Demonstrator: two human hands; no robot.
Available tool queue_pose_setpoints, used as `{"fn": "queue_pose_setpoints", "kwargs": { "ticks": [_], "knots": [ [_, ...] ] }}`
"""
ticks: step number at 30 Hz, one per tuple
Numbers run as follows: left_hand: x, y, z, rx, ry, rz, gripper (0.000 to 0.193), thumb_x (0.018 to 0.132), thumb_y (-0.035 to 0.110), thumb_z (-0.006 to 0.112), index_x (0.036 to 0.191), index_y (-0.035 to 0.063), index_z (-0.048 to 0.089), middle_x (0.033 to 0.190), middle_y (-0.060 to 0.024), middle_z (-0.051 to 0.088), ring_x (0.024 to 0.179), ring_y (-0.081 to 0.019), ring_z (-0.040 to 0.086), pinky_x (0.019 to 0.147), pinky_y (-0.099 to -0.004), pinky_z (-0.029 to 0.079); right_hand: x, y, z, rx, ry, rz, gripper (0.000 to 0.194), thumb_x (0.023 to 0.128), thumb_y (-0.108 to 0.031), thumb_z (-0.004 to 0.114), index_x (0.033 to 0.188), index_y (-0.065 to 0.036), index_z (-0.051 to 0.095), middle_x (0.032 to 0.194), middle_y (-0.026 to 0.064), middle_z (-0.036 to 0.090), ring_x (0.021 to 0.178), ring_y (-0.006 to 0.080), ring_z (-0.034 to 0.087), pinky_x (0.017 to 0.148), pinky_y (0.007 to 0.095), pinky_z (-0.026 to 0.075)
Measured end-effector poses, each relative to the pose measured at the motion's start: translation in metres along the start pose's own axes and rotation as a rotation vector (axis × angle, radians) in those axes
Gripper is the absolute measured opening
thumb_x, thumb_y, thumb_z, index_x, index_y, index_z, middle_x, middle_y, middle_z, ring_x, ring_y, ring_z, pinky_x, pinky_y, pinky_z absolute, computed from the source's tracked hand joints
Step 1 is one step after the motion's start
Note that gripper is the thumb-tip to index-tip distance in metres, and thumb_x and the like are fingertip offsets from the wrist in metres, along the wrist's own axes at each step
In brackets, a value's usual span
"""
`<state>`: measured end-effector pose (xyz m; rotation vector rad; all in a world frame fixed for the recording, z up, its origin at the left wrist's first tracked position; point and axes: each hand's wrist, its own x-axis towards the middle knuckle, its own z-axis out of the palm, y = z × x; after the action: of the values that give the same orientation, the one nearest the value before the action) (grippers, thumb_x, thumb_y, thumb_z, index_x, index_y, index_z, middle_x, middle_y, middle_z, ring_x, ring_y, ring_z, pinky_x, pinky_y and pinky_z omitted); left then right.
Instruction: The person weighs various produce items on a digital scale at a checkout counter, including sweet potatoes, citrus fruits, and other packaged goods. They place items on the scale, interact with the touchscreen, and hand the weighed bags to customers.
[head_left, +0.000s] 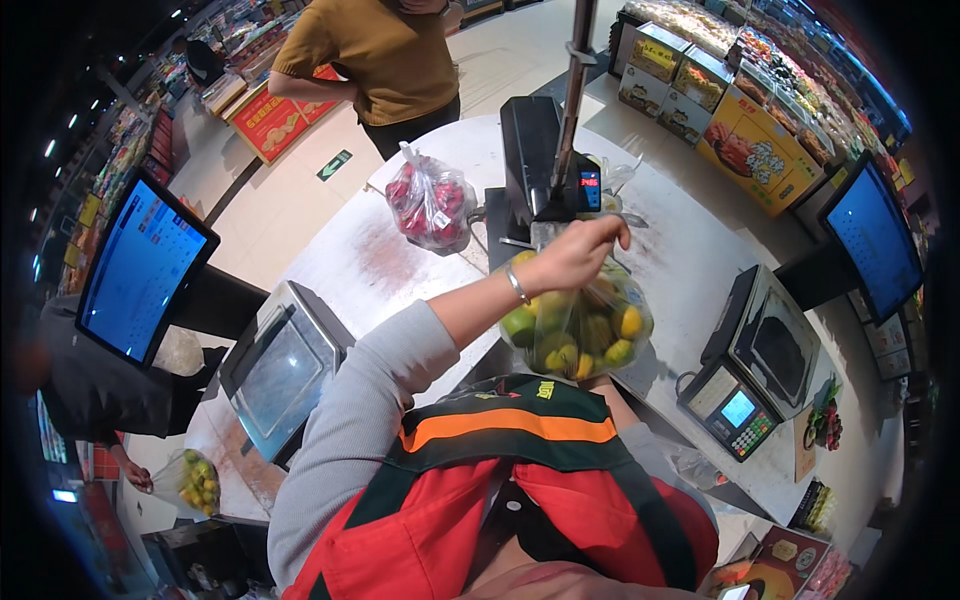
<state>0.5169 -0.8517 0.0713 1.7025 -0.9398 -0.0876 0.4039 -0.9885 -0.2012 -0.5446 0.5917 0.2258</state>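
Note:
My left hand (576, 255), with a bracelet at the wrist, is closed above a clear plastic bag of green and yellow citrus fruit (581, 330). Its fingers appear to grip the gathered top of the bag, though the fingertips are hidden. The bag is in front of my apron, at the near side of a black weighing scale (529, 165) with a lit red display. Most of my right hand (598, 382) is hidden behind the lower part of the bag, and only a bit near the wrist shows. Past my left arm, a knotted clear bag of dark pink fruit (431, 202) rests on the white counter (330, 259).
Another scale (281, 375) and a monitor (146, 266) stand at left; a keypad scale (750, 375) and a second monitor (877, 236) at right. A person in a mustard top (375, 60) stands across the counter. At far left, another person's hand (139, 478) holds bagged fruit (199, 484).

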Motion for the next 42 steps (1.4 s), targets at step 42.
{"fn": "queue_pose_setpoints", "kwargs": {
  "ticks": [42],
  "knots": [
    [-0.017,0.012,0.005,0.202,-0.023,0.074,0.009,0.072,0.011,0.059,0.079,0.0059,0.058,0.069,-0.0164,0.06,0.07,-0.0381,0.06,0.059,-0.0475,0.045,0.01,-0.044,-0.021,-0.269,0.131,0.019,0.051,0.098,-0.044,0.04,0.136,-0.01,0.046,0.134,0.0112,0.053,0.122,0.03,0.051,0.1,0.0487,0.043]
  ]
}}
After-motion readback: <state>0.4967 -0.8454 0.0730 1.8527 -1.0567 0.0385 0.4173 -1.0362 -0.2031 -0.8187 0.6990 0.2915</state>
